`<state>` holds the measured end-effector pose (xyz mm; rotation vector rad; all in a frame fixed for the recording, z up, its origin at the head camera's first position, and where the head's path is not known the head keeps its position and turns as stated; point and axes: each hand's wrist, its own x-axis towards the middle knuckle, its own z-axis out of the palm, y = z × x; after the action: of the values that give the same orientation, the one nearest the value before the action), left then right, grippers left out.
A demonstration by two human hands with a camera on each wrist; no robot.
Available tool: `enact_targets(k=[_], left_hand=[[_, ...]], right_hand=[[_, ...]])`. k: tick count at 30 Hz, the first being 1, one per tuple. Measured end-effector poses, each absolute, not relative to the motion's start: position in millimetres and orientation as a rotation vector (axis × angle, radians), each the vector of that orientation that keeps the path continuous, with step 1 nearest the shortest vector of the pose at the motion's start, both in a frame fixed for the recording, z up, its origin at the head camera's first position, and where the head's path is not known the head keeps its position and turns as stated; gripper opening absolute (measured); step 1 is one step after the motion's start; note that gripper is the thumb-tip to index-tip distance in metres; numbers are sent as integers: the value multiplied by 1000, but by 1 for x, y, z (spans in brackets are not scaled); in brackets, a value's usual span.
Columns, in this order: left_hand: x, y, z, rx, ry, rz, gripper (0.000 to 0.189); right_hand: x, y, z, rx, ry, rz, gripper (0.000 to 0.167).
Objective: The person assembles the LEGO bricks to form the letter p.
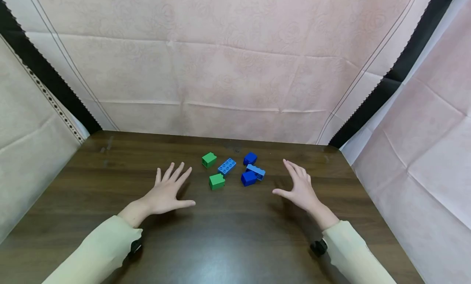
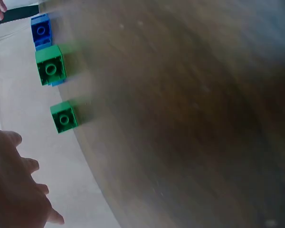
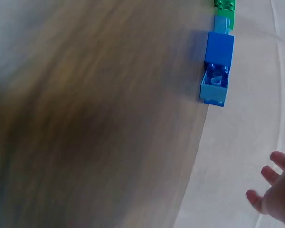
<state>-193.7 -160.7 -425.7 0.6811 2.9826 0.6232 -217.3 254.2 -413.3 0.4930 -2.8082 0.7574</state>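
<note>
My left hand (image 1: 163, 194) is held over the table with its fingers spread, left of a small group of toy building bricks. On that side are two green bricks, one farther back (image 1: 209, 160) and one nearer (image 1: 216, 181). A lighter blue brick (image 1: 226, 166) shows its studs between the green and dark blue ones. Two dark blue bricks, rear (image 1: 250, 158) and front (image 1: 248, 178), stand by a second lighter blue brick (image 1: 256, 172), whose hollow underside shows in the right wrist view. My right hand (image 1: 301, 190), thumb apart from extended fingers, is right of them. Neither hand touches a brick.
The dark wooden table (image 1: 217, 243) reflects light near its front. Pale patterned cloth (image 1: 220, 79) hangs behind it, with more pale cloth (image 1: 423, 161) at the sides. Black strips run along the cloth corners. A dark band (image 1: 318, 247) sits at my right wrist.
</note>
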Motion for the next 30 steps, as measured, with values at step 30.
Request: enact_targets(k=[30], left_hand=[[-226, -106, -430, 562, 2655, 1132, 98]], right_hand=[[-250, 189, -432, 540, -2767, 1408, 74]])
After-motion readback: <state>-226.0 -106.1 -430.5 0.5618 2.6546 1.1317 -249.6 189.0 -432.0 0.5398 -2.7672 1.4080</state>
